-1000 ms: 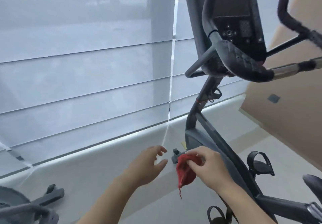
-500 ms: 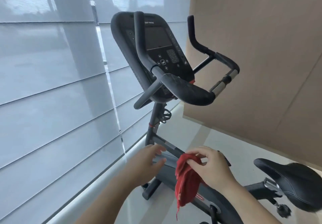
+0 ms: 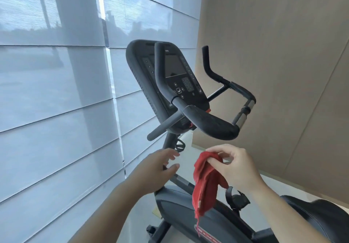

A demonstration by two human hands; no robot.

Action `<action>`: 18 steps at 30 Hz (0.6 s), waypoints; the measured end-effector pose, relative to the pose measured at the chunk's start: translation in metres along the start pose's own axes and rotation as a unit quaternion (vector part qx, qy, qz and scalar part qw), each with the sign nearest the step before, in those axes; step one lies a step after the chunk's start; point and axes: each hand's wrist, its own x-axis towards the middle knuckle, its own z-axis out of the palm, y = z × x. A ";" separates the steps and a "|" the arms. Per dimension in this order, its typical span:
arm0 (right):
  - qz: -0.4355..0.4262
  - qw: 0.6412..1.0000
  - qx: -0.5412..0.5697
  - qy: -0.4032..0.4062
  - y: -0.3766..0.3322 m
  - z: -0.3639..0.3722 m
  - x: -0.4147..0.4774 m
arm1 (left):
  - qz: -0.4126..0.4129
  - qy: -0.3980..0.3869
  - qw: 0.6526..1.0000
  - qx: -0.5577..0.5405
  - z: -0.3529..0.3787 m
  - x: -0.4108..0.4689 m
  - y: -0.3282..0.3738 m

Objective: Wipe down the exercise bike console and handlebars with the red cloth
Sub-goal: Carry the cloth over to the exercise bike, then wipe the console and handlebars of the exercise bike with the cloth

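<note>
The black exercise bike console point(image 3: 177, 76) stands at the centre of the view, its dark screen and keypad facing me. Black handlebars point(image 3: 215, 123) wrap round it, with a near left grip and a far right bar point(image 3: 238, 89). My right hand point(image 3: 232, 165) pinches the red cloth point(image 3: 205, 184) by its top; the rest hangs limp below the handlebars. My left hand point(image 3: 160, 169) hovers open beside the cloth, fingers relaxed, holding nothing. Both hands are below the console and apart from it.
Grey window blinds point(image 3: 56, 101) fill the left side, close to the bike. A tan wall panel point(image 3: 283, 53) stands behind and to the right. The black saddle point(image 3: 324, 218) is at the lower right, and the bike's body point(image 3: 181, 210) lies under my hands.
My view has swung up and to the right, bringing the console and handlebars to the centre. My hands have kept their pose, the right still pinching the cloth, which now hangs longer.
</note>
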 end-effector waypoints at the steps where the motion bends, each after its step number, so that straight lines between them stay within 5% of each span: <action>1: -0.003 1.000 0.015 0.006 -0.010 0.004 0.009 | 0.002 0.012 1.000 -0.008 -0.011 0.001 -0.003; 8: -0.049 0.997 0.064 -0.001 -0.070 0.038 0.070 | 0.016 0.078 0.997 -0.015 -0.082 0.013 -0.029; 18: -0.104 0.995 -0.005 -0.005 -0.078 0.115 0.136 | 0.031 0.067 0.996 -0.050 -0.132 0.066 -0.097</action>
